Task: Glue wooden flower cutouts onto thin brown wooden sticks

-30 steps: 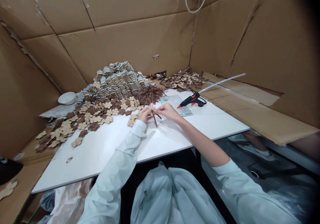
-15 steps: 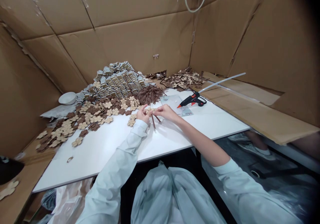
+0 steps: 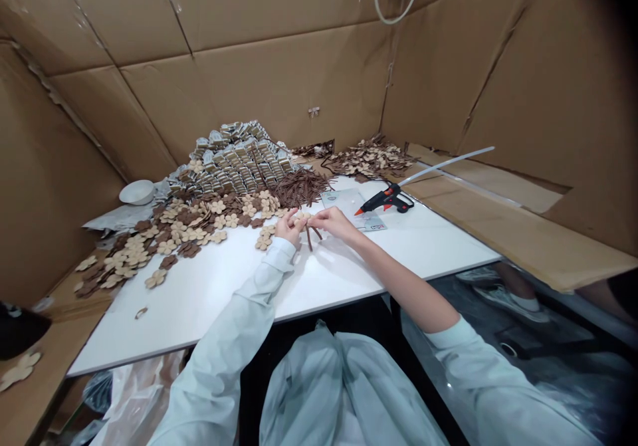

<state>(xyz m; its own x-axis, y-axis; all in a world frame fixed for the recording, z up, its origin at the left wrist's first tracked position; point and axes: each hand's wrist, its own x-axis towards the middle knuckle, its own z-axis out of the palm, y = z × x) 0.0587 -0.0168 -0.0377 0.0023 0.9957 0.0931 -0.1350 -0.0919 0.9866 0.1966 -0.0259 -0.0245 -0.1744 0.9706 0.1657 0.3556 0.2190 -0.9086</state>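
My left hand is closed on a beige flower cutout, held just above the white table. My right hand pinches at the same piece from the right, fingertips meeting the left ones. Two brown strips hang down from between the hands; where they join the flower is hidden by my fingers. Left of my hands lies a small stack of beige flowers. Behind them spreads a heap of brown strips. A black and orange glue gun with a long glue stick rests to the right.
Beige and brown flowers are strewn over the table's left side. Stacked small packets rise at the back, near a white bowl. Another flower pile sits back right. A ring-shaped piece lies front left. Cardboard walls surround the table.
The view has shifted slightly. Both hands stay together on the flower, and the hanging strips look a little shorter or tilted; otherwise the things keep their places.
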